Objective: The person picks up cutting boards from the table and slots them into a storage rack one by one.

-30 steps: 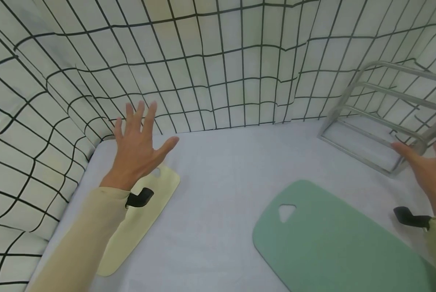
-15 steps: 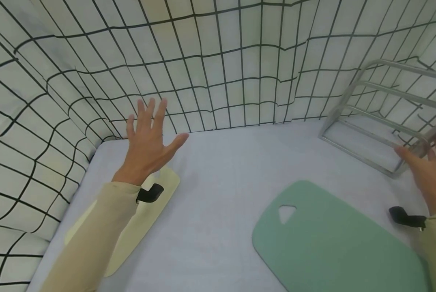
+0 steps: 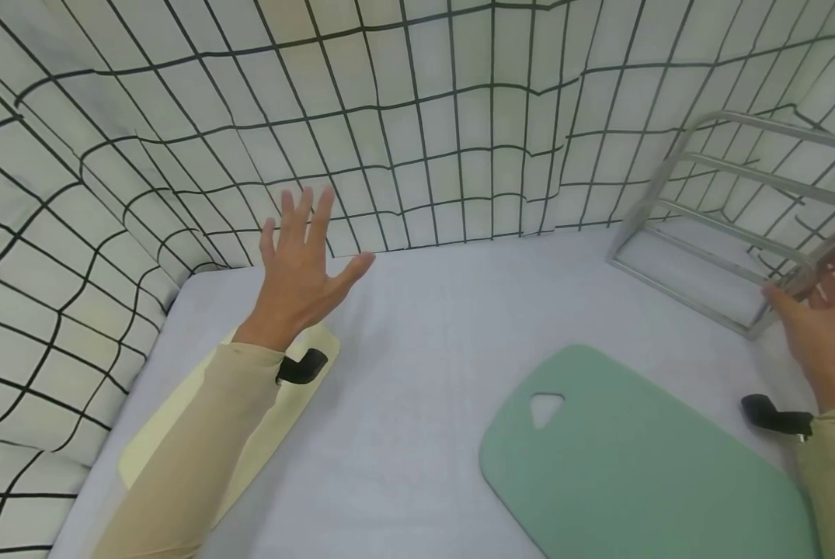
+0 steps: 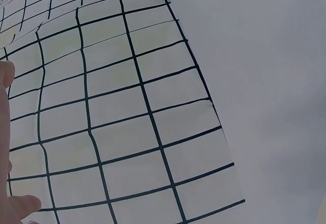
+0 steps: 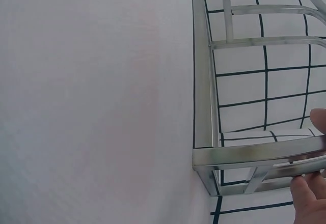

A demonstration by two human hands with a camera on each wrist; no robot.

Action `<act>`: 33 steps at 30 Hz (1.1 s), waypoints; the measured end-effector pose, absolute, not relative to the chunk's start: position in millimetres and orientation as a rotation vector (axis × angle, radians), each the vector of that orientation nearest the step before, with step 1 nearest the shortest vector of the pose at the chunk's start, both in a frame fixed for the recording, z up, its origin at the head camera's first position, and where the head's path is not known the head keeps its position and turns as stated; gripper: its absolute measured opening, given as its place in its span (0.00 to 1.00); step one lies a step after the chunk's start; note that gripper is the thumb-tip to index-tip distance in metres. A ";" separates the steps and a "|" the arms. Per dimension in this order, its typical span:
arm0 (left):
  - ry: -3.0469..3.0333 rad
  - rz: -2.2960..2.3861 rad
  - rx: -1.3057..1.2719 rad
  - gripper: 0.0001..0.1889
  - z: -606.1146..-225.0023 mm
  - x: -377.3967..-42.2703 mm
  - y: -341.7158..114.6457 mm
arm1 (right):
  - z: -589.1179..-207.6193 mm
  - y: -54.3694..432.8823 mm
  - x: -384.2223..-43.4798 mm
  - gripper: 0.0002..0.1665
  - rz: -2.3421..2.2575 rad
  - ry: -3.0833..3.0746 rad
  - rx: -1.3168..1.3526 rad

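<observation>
A silver metal rack (image 3: pixel 760 175) with curved rails stands at the back right in the head view. My right hand (image 3: pixel 826 330) grips its near right end. In the right wrist view the fingers (image 5: pixel 305 193) reach under a flat rack bar and the thumb lies above it. My left hand (image 3: pixel 294 276) hovers with spread fingers at the left, holding nothing. Below it lies a pale yellow cutting board (image 3: pixel 325 341), partly hidden by the forearm. A larger green cutting board (image 3: pixel 620 458) with a cut-out hole lies at the front right.
White cloth walls with a black grid (image 3: pixel 431 124) rise behind and at the left of the white surface (image 3: pixel 403 373). Black wrist camera mounts (image 3: pixel 304 366) stick out from both sleeves.
My left hand has drifted to the right, fingers still spread. My right hand has moved in against the rack and its fingers have closed on the end. Both boards lie still.
</observation>
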State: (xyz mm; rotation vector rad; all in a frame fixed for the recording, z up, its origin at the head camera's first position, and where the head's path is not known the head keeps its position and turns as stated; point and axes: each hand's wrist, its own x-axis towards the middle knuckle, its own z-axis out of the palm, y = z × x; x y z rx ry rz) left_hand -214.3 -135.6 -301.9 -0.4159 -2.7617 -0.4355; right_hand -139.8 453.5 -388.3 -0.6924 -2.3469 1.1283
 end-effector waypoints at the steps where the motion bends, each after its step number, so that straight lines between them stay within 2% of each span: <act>1: -2.761 -0.443 -0.420 0.51 -302.5 -215.2 -133.8 | -388.4 454.5 -139.8 0.49 1.148 -2.346 -0.700; 7: -2.774 -0.487 -0.438 0.50 -306.0 -219.3 -121.8 | -386.8 458.6 -137.2 0.47 1.240 -2.351 -0.718; 24: -2.769 -0.595 -0.534 0.50 -315.4 -228.2 -74.1 | -385.9 468.0 -136.2 0.56 1.302 -2.310 -0.493; 33: -2.767 -0.633 -0.611 0.50 -320.1 -234.0 -43.9 | -384.8 470.5 -136.1 0.56 1.308 -2.306 -0.443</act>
